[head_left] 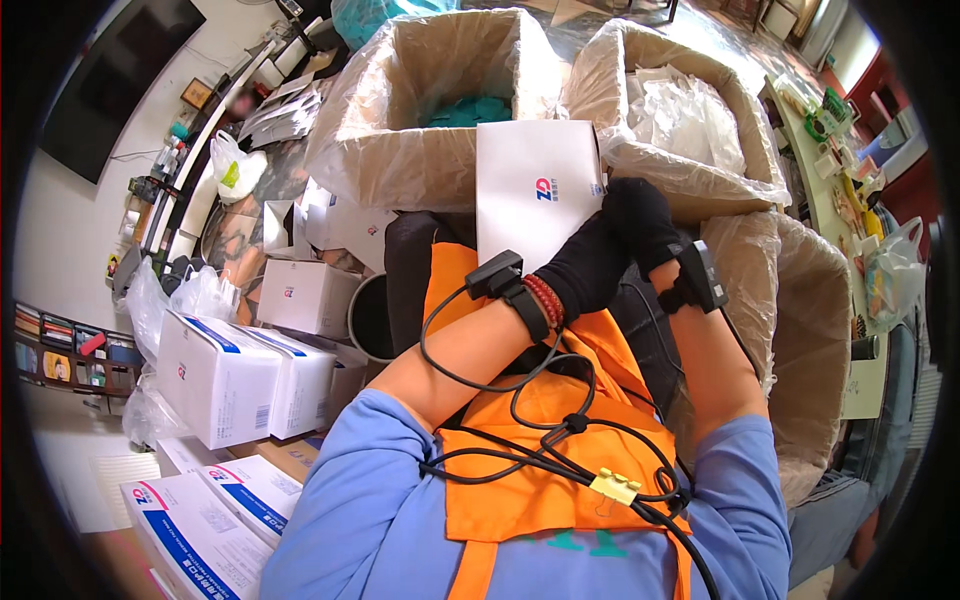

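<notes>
A white carton [535,185] with a small red and blue logo stands before me, between my knees and against the lined boxes. Both my hands wear black gloves and meet at its right edge. My left hand [588,262] lies near the carton's lower right corner, its fingers curled in toward the other hand. Just above it, my right hand [640,215] is bunched closed beside the carton. What either hand holds, if anything, is hidden by the dark gloves. Black cabled devices are strapped to both wrists, and an orange apron [560,470] covers my front.
Beyond the carton stand a plastic-lined box [420,150] with teal items and another lined box [690,185] with white items. A third lined box [815,330] is at right. Printed white cartons [215,385] stack at left, near a dark round bin [372,315]. Cables [560,440] cross my lap.
</notes>
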Motion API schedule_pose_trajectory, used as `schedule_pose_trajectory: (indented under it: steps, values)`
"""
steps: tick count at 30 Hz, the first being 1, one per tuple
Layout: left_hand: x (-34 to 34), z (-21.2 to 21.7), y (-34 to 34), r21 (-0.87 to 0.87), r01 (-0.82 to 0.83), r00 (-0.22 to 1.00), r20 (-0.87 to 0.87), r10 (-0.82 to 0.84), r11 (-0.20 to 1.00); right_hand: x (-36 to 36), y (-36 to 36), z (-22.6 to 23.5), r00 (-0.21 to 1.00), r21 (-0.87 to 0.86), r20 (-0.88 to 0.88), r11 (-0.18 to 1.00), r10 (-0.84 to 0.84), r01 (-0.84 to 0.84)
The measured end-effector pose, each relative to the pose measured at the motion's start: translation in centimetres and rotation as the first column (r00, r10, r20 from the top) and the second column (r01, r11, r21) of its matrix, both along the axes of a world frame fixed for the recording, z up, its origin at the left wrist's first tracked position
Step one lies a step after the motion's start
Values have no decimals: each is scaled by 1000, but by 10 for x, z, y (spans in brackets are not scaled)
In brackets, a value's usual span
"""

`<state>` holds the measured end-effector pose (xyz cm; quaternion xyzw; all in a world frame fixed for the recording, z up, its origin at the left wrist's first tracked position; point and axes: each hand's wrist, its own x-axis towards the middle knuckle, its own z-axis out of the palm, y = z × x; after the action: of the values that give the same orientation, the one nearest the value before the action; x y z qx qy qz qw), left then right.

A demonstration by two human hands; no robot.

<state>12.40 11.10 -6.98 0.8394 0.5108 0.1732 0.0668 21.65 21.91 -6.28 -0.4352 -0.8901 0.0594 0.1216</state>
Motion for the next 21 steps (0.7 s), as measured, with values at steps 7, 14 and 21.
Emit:
schedule_pose_trajectory:
  steps: [7, 14, 21]
  values:
    - [-4, -2, -2, -17, -3, 994, 111, 5, 1000, -7, 0, 2, 931, 349, -101, 888, 352, -298]
    - [-7, -8, -3, 120, -68, 970, 242, 37, 991, -9, -11, 2, 995, 169, -26, 981, 100, -95]
    - [-9, -7, 4, 65, 32, 998, 52, -35, 997, 0, -6, 2, 993, 191, -31, 975, 117, -109]
